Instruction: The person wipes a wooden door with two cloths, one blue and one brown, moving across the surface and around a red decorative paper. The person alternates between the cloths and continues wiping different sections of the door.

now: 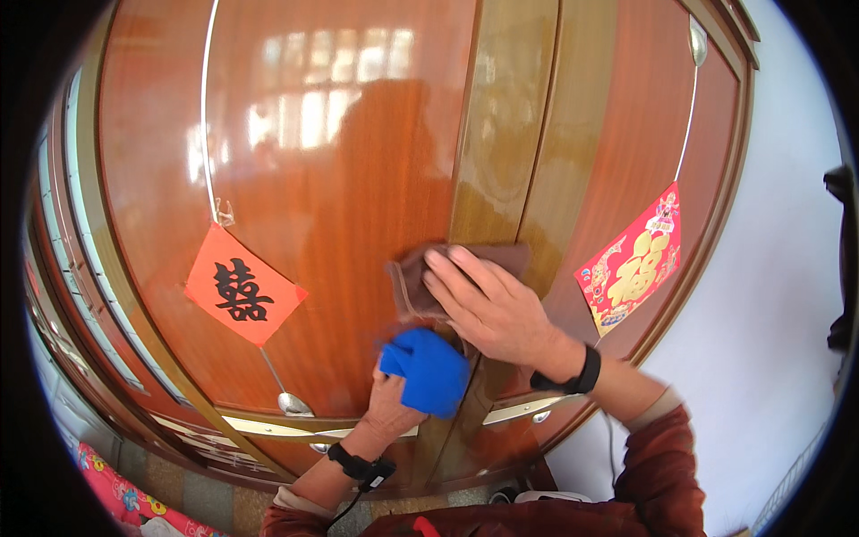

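A brown cloth [419, 288] lies against a glossy reddish-brown wooden wardrobe door [302, 221]. My right hand [486, 305] presses on it with flat, extended fingers, near the olive-brown door frame strip [500, 134]. Below and to the left, my left hand [392, 403] grips a bunched blue cloth [429, 372], which looks slightly blurred. To the left of the hands, an orange-red paper diamond with a black character [245, 285] is on the door. A red and gold paper decoration [634, 268] is on the right door. Both wrists wear black bands.
The white wall [751, 268] stands right of the wardrobe. Light trim strips [268, 428] cross the lower doors, with metal pulls [294, 404] near them. Pink patterned fabric [127, 497] is at the lower left, by the tiled floor [205, 493]. A cable [612, 446] hangs at the lower right.
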`<state>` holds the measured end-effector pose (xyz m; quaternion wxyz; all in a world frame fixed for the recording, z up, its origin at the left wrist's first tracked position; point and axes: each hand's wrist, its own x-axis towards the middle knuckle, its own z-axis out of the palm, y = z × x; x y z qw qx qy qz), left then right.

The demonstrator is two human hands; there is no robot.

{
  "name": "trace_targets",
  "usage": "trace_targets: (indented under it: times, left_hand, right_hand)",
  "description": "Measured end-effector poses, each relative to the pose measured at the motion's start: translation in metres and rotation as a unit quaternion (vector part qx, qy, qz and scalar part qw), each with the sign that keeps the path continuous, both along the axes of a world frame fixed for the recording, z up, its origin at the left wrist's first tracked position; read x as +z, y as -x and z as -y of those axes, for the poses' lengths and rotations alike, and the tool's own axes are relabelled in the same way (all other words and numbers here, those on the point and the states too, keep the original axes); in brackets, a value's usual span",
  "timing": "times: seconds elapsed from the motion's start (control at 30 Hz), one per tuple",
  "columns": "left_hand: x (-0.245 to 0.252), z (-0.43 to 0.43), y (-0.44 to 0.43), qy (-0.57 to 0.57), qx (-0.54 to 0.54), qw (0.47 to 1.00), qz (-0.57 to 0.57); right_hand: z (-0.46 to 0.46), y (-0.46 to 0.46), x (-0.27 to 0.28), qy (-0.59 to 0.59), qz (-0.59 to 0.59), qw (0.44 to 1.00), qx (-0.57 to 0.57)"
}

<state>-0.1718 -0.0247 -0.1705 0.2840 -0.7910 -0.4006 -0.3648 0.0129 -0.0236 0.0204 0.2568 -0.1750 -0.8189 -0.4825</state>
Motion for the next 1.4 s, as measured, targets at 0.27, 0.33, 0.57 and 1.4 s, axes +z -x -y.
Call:
trace_targets:
  times: [0.27,0.33,0.57,1.4]
  left_hand:
    - [-0.015,0.009,-0.028,0.066,0.018,0.998,0.009]
    - [-0.002,0.011,-0.030,0.086,0.029,0.996,-0.010]
    - [0.021,0.012,-0.038,0.011,0.014,0.999,0.038]
    - [-0.050,0.003,-0.029,0.091,0.038,0.993,0.059]
  right_hand:
    - [-0.002,0.023,-0.107,0.077,-0.292,0.953,-0.026]
    - [-0.003,0.028,-0.101,0.084,-0.308,0.947,-0.024]
    - [-0.007,0.033,-0.023,0.034,-0.299,0.954,0.007]
    - [-0.021,-0.037,-0.152,0.127,-0.432,0.889,0.084]
